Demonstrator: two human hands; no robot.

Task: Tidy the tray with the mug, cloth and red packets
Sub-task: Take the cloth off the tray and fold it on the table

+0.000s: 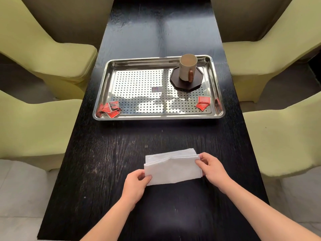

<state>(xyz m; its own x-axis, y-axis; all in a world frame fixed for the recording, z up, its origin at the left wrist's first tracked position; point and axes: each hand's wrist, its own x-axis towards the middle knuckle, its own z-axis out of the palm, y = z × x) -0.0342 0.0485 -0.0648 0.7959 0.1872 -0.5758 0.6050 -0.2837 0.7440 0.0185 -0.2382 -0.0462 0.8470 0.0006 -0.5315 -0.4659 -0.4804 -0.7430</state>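
Note:
A folded white cloth point(173, 166) lies on the black table in front of me. My left hand point(136, 184) pinches its near left corner, and my right hand point(212, 166) grips its right edge. Beyond it sits a perforated steel tray point(139, 84). A cream mug point(187, 68) with a brown handle stands upright on a dark octagonal coaster point(186, 84) in the tray's far right part. Red packets lie in the tray's near left corner point(111, 108) and near right corner point(203, 102).
The black wooden table point(104, 162) runs away from me. Yellow-green chairs flank it on the left point(48, 54) and right point(278, 54). Pale tiled floor shows at the lower left and lower right.

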